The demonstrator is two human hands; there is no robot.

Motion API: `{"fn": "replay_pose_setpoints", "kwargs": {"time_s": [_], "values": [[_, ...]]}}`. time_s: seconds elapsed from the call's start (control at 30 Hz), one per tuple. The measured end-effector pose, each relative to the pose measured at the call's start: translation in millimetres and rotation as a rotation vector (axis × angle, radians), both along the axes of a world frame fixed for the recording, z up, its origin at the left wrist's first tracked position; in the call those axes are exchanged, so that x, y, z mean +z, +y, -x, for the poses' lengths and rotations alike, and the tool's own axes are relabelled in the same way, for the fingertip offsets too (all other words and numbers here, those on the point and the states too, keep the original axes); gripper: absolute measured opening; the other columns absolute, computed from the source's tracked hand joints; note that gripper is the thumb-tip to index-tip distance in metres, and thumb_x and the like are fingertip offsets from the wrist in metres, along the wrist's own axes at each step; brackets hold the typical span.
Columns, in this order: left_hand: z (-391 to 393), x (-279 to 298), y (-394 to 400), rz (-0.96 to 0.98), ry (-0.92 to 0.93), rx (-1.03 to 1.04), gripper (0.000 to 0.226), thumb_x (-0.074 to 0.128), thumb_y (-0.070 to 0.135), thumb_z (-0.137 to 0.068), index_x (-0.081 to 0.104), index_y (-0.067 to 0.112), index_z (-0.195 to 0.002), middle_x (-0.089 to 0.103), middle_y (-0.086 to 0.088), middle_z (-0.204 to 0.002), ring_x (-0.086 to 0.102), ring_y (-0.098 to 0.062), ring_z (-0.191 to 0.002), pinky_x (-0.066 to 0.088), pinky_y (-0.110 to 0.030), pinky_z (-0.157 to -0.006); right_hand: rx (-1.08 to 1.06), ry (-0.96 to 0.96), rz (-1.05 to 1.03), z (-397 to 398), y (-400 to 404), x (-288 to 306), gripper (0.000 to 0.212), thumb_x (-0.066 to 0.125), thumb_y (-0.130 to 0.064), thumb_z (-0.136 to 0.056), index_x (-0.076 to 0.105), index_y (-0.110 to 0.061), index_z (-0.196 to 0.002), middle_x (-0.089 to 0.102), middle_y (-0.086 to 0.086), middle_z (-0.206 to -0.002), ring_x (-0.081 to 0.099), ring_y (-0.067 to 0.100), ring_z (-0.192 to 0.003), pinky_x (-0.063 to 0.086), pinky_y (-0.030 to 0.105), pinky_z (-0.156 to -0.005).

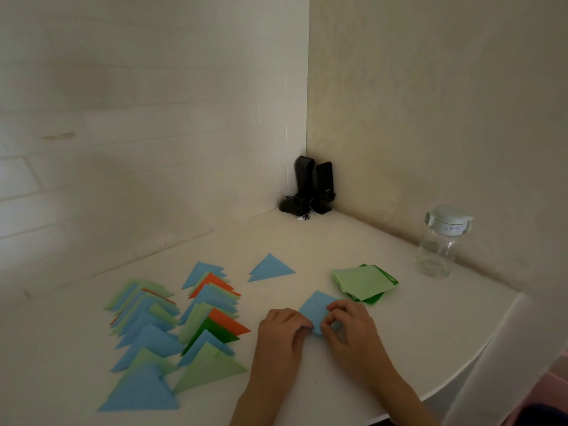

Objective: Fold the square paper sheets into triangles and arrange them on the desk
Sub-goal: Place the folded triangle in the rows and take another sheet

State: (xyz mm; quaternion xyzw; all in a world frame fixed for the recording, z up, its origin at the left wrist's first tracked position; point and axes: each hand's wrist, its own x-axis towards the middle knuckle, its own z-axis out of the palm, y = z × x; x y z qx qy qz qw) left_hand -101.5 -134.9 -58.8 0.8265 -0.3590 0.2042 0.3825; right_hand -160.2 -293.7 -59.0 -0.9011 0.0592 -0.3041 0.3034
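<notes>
Fingers (333, 309) of the right hand (350, 329) curl onto the near corner of the light blue square paper sheet (316, 307), and the left hand (281, 329) pinches the same corner from the other side; both hands grasp the sheet, which lies flat on the white worktop (307, 241) just in front of the person. Such paper looks thin, very light and limp, so I judge it will slide on the smooth top unless one hand pins it, and it will crease for good wherever it is pressed. Corners seem the best place to take hold, lifting one over to meet its opposite before the fold is flattened.

Just beyond the sheet, to the right, sits a loose stack of green square paper sheets (364, 285), not yet folded. A single folded light blue paper triangle (270, 269) lies apart farther back. To the left, two overlapping rows of folded blue, green and orange paper triangles (172, 327) run toward the near edge.

Farther out, a clear lidded bottle (439, 241) stands near the right wall, and a pair of black upright speakers (313, 186) with a tangle of cord fills the corner. Pale walls meet there; the light is dim.
</notes>
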Motion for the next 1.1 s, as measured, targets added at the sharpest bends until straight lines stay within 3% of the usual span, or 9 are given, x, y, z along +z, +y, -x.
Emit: {"fn": "replay_pose_setpoints", "kwargs": {"time_s": [0.13, 0.23, 0.37, 0.47, 0.57, 0.67, 0.8, 0.97, 1.1], "values": [[6, 2, -2, -0.077, -0.063, 0.073, 0.012, 0.049, 0.029, -0.089, 0.058, 0.036, -0.086, 0.056, 0.018, -0.085, 0.044, -0.003, -0.081, 0.026, -0.018, -0.070, -0.034, -0.030, 0.022, 0, 0, -1, 0.008, 0.060, -0.035, -0.075, 0.063, -0.027, -0.075, 0.057, -0.010, -0.096, 0.055, 0.010, -0.093, 0.047, 0.031, -0.074], [9, 5, -4, -0.096, -0.087, 0.050, 0.012, 0.045, 0.031, -0.092, 0.056, 0.035, -0.087, 0.055, 0.016, -0.084, 0.045, -0.007, -0.078, 0.029, -0.023, -0.068, -0.043, -0.041, 0.037, 4, 1, 3, 0.015, 0.052, -0.037, -0.074, 0.065, -0.030, -0.075, 0.058, -0.016, -0.091, 0.061, 0.010, -0.085, 0.046, 0.032, -0.067], [8, 4, -4, -0.060, 0.005, 0.027, 0.013, 0.042, 0.036, -0.094, 0.055, 0.036, -0.090, 0.055, 0.017, -0.087, 0.050, -0.005, -0.079, 0.036, -0.023, -0.071, -0.070, 0.029, 0.124, 7, 5, 4, 0.022, 0.052, -0.046, -0.063, 0.066, -0.033, -0.074, 0.058, -0.019, -0.090, 0.059, 0.006, -0.084, 0.037, 0.027, -0.069], [5, 4, -2, 0.031, 0.102, 0.042, 0.007, 0.053, 0.032, -0.090, 0.052, 0.039, -0.092, 0.056, 0.024, -0.093, 0.053, 0.001, -0.086, 0.044, -0.023, -0.075, -0.098, 0.068, 0.122, 4, 4, 1, 0.023, 0.051, -0.053, -0.070, 0.063, -0.033, -0.071, 0.056, -0.020, -0.091, 0.056, 0.003, -0.087, 0.036, 0.026, -0.071], [7, 6, 0, 0.115, 0.173, 0.119, 0.021, 0.066, 0.022, -0.084, 0.052, 0.036, -0.092, 0.057, 0.020, -0.090, 0.052, -0.003, -0.085, 0.045, -0.024, -0.075, -0.103, 0.097, 0.072, 1, 0, 1, 0.023, 0.056, -0.051, -0.075, 0.062, -0.030, -0.068, 0.056, -0.018, -0.092, 0.055, 0.005, -0.091, 0.034, 0.028, -0.073], [9, 7, 0, 0.100, 0.206, 0.196, 0.020, 0.071, 0.021, -0.082, 0.056, 0.030, -0.092, 0.054, 0.016, -0.084, 0.049, -0.009, -0.080, 0.045, -0.025, -0.068, -0.105, 0.128, 0.060, 0, 1, 3, 0.017, 0.066, -0.043, -0.076, 0.063, -0.029, -0.068, 0.055, -0.017, -0.093, 0.054, 0.006, -0.093, 0.033, 0.028, -0.075], [9, 7, -2, 0.064, 0.181, 0.228, 0.020, 0.073, 0.023, -0.080, 0.058, 0.024, -0.094, 0.047, 0.016, -0.081, 0.046, -0.012, -0.076, 0.035, -0.023, -0.066, -0.124, 0.153, 0.038, -1, 3, 5, 0.021, 0.068, -0.049, -0.073, 0.061, -0.032, -0.064, 0.053, -0.019, -0.092, 0.053, 0.004, -0.094, 0.033, 0.029, -0.076], [6, 6, -4, 0.025, 0.130, 0.242, 0.030, 0.070, 0.040, -0.072, 0.058, 0.023, -0.093, 0.059, 0.011, -0.084, 0.051, -0.014, -0.073, 0.043, -0.027, -0.064, -0.139, 0.184, 0.045, 0, 6, 10, 0.024, 0.072, -0.051, -0.071, 0.058, -0.033, -0.062, 0.052, -0.017, -0.093, 0.050, 0.004, -0.096, 0.031, 0.027, -0.077], [6, 6, -6, 0.025, 0.161, 0.249, 0.030, 0.074, 0.028, -0.073, 0.056, 0.026, -0.096, 0.053, 0.013, -0.080, 0.048, -0.014, -0.074, 0.039, -0.028, -0.065, -0.137, 0.219, 0.039, 0, 8, 13, 0.022, 0.070, -0.049, -0.072, 0.056, -0.033, -0.066, 0.048, -0.019, -0.095, 0.047, 0.004, -0.097, 0.029, 0.026, -0.078]]}}
